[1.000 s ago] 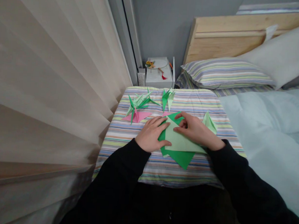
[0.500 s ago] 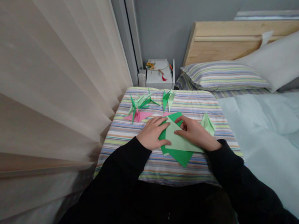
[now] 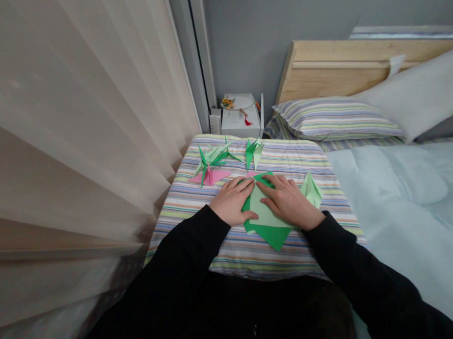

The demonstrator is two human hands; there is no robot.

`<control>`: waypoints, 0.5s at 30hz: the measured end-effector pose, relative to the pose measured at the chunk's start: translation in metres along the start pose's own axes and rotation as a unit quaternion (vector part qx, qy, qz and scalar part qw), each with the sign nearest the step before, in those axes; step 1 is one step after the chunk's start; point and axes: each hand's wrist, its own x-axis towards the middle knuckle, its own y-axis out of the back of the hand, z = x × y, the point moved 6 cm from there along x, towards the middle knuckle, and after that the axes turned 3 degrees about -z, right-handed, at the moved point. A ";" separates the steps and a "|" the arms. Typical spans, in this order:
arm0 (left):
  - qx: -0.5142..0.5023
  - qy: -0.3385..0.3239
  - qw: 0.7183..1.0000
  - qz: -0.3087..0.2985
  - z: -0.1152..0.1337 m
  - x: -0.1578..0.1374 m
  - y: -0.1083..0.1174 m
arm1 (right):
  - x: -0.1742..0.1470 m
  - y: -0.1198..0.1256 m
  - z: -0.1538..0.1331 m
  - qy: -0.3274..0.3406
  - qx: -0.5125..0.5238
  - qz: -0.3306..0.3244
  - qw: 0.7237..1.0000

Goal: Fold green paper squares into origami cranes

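A pale green sheet of origami paper (image 3: 272, 212), folded to a triangle, lies on top of darker green paper (image 3: 274, 238). My left hand (image 3: 234, 199) rests flat on its left edge, fingers stretched toward the upper corner and thumb apart. From the right, my right hand (image 3: 287, 199) presses on the paper with fingers extended, its fingertips close to that same corner. Part of the fold is hidden under the right hand. Just beyond the right hand stands a pale green folded paper piece (image 3: 312, 190).
Folded green paper cranes (image 3: 214, 156) and a pink one (image 3: 211, 176) sit at the back left of the striped cloth (image 3: 181, 228). Two more green folded pieces (image 3: 253, 151) are behind the hands. A curtain (image 3: 110, 133) hangs left; a bed (image 3: 408, 184) is right.
My right hand has gone from a bent-finger hold at the paper's edge to lying flatter on it, fingertips nearer the top corner. My left hand has stayed in place.
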 end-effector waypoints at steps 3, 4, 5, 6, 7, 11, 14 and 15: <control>0.019 0.001 1.000 -0.013 0.001 0.000 -0.001 | -0.004 -0.003 -0.002 -0.001 0.008 0.006 1.000; 0.025 0.001 1.000 -0.019 0.001 -0.001 -0.002 | -0.006 -0.005 -0.003 0.000 0.008 0.007 1.000; 0.029 0.001 0.999 -0.025 0.001 -0.001 -0.002 | -0.008 -0.006 -0.004 0.001 0.006 0.009 1.000; 0.033 0.000 0.999 -0.031 0.002 -0.001 -0.002 | -0.010 -0.008 -0.004 0.001 0.004 0.010 1.000; 0.036 0.000 0.999 -0.036 0.002 -0.001 -0.002 | -0.013 -0.010 -0.005 -0.001 0.000 0.011 1.000; 0.039 -0.004 0.998 -0.042 0.002 -0.002 -0.001 | -0.019 -0.014 -0.005 -0.010 -0.010 0.009 1.000; 0.040 -0.004 0.998 -0.051 0.002 -0.002 -0.001 | -0.023 -0.014 -0.004 -0.013 -0.009 0.000 1.000; 0.042 -0.004 0.998 -0.055 0.002 -0.002 -0.001 | -0.025 -0.014 -0.004 -0.012 -0.007 -0.004 1.000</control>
